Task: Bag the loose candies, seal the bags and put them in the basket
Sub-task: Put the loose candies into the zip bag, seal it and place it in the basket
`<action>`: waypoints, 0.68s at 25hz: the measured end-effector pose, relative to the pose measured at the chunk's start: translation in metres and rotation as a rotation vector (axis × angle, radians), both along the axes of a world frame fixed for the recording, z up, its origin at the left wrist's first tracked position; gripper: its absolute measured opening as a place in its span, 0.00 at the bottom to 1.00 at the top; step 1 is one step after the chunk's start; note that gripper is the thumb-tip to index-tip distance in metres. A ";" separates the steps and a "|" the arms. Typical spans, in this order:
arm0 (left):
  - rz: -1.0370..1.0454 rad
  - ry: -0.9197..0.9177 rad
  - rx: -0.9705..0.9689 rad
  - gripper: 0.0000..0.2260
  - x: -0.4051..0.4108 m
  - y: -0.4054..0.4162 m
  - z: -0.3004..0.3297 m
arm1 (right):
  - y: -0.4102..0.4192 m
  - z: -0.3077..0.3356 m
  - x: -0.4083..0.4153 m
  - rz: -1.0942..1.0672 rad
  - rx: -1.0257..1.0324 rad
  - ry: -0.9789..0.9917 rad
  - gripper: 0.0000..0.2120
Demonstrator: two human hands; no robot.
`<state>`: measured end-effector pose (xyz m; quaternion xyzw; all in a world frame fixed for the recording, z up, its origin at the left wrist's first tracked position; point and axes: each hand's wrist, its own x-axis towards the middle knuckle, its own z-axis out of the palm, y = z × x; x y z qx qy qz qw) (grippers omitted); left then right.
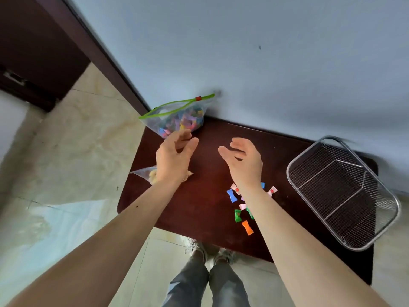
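A clear zip bag (179, 117) with a green strip and red slider leans against the wall at the table's back left, full of coloured candies, its mouth partly apart. My left hand (174, 155) hovers just below it, fingers loosely curled and holding nothing. My right hand (242, 159) hangs open over the table's middle, palm turned left. Several loose wrapped candies (241, 207) in blue, pink, green and orange lie on the dark wooden table (199, 207) under my right wrist. A wire mesh basket (340, 204) sits empty at the right end.
A second clear bag (147, 173) with pale yellowish contents lies at the table's left edge, partly hidden by my left wrist. The wall runs right behind the table. Tiled floor and my legs show below the front edge.
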<state>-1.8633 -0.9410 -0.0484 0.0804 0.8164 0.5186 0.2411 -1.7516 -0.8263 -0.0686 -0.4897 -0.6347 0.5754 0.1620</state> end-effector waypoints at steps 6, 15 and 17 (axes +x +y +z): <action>0.139 0.412 -0.214 0.11 -0.045 0.000 0.016 | 0.021 0.010 -0.078 0.251 0.190 -0.010 0.27; 0.071 0.276 -0.352 0.12 -0.096 0.016 0.006 | 0.050 -0.015 -0.126 0.302 0.293 -0.115 0.16; 0.127 0.187 -0.314 0.11 -0.100 0.016 0.006 | 0.051 -0.019 -0.128 0.258 0.302 -0.097 0.10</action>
